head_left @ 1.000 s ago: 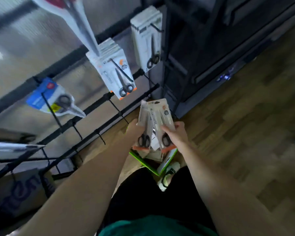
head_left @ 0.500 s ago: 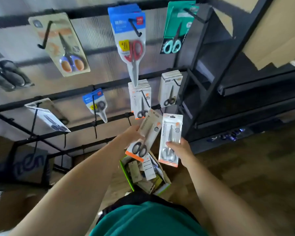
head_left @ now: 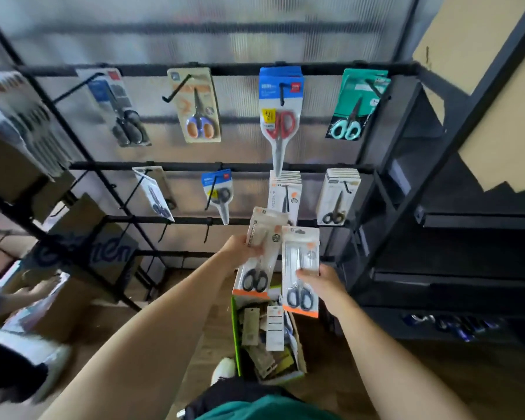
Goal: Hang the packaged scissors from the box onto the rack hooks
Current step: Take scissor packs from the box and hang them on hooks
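My left hand (head_left: 240,248) grips a white and orange scissors pack (head_left: 259,256), tilted, with black handles at the bottom. My right hand (head_left: 322,281) holds a second, upright scissors pack (head_left: 300,262) by its right edge. Both packs hang in the air just below a hook stacked with matching packs (head_left: 285,192) on the black rack (head_left: 194,166). Directly under my hands, the open green-edged box (head_left: 265,338) on the floor holds several more packages.
Other scissors hang on the rack hooks: red (head_left: 279,122), teal (head_left: 353,107), orange-blue (head_left: 199,110), a white stack (head_left: 338,195). Bare hooks (head_left: 208,233) stick out lower left. A dark shelf unit (head_left: 455,237) stands right. Another person (head_left: 19,298) and a cardboard box (head_left: 85,247) are at left.
My head tilted up, showing more of the rack. Both hands lifted the two packs from above the box toward the rack, and the packs have separated.
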Action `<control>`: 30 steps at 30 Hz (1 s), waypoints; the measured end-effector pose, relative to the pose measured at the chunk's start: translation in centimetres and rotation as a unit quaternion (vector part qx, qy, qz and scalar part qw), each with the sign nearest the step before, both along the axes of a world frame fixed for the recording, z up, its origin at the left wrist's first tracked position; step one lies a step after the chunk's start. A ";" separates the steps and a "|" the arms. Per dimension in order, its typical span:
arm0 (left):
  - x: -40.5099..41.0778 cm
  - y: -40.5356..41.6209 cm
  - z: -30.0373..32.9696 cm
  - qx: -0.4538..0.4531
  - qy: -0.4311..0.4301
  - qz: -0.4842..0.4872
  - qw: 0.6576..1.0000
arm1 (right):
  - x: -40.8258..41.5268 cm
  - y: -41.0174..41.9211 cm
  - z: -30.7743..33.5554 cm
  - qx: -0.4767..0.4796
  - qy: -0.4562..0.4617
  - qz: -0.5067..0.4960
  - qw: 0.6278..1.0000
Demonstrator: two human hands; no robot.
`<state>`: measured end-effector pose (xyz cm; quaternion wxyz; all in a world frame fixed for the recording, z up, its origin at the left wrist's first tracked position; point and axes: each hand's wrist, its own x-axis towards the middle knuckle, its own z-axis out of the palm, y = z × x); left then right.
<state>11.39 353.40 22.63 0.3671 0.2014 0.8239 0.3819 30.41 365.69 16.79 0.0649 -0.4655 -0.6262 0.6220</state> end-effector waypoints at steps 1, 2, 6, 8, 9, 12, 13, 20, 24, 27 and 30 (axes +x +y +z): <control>0.1 -0.4 0.2 -0.003 0.005 0.013 1.000 | -0.3 0.1 0.2 -0.002 0.004 0.007 1.000; 0.1 -0.8 0.3 -0.001 0.007 0.026 1.000 | -0.6 0.2 0.4 -0.002 0.004 0.017 1.000; -0.2 -2.3 1.1 0.016 0.013 0.066 0.998 | -1.9 0.0 1.8 0.011 0.015 0.056 0.998; -0.3 -2.8 1.5 0.019 0.025 0.079 0.996 | -2.5 -0.2 2.6 0.019 0.038 0.072 0.997; -0.4 -2.9 1.6 0.020 0.028 0.086 0.996 | -2.8 -0.3 2.9 0.023 0.045 0.076 0.996; -0.9 -3.2 1.8 0.030 0.023 0.099 0.994 | -3.4 -0.5 3.7 0.039 0.045 0.083 0.995; -1.0 -3.3 1.9 0.031 0.024 0.098 0.994 | -3.5 -0.6 3.8 0.044 0.041 0.086 0.995; -2.4 -2.9 2.6 0.047 0.021 0.111 0.992 | -4.2 -0.8 4.7 0.060 0.041 0.067 0.995; -3.1 -3.1 2.4 0.050 0.011 0.109 0.993 | -4.9 -1.2 4.8 0.069 0.029 0.044 0.996; -4.3 -3.7 2.4 0.043 0.006 0.101 0.994 | -5.8 -1.8 4.7 0.070 0.034 0.025 0.997; -5.8 -4.5 2.2 0.041 0.009 0.103 0.994 | -6.6 -2.7 4.2 0.078 0.019 0.013 0.997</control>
